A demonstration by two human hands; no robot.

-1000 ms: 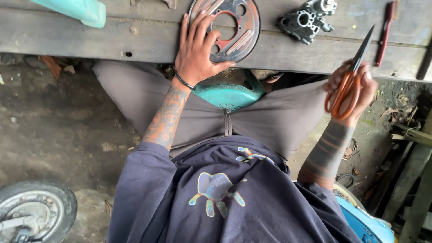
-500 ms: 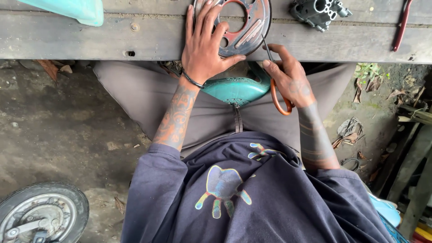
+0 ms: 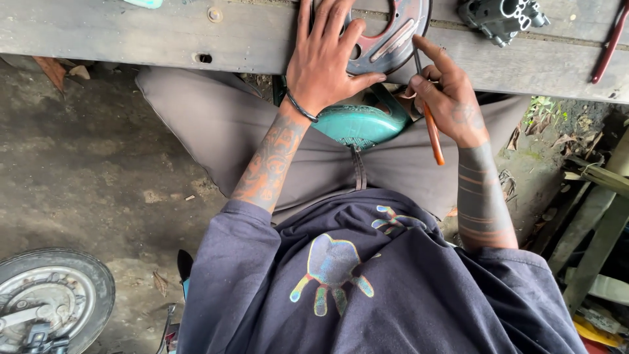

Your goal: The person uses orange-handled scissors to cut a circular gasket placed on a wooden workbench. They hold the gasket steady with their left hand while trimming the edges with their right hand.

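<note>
— Two hands at a wooden bench [image 3: 164,39]; what does each hold?
— Left hand [image 3: 325,62] lies spread, fingers open, flat on a round metal plate [image 3: 393,39] at the bench edge; right hand [image 3: 449,98] is closed around scissors [image 3: 429,115].
— Which way do the scissors run?
— Long axis near upright in view; blades point up to the plate's rim, orange handle down toward the lap.

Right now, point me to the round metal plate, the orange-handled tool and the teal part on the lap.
round metal plate [image 3: 400,39], head view, on its right rim.
orange-handled tool [image 3: 433,134], head view, on the orange handle below the right hand.
teal part [image 3: 357,126], head view, on its top surface.
</note>
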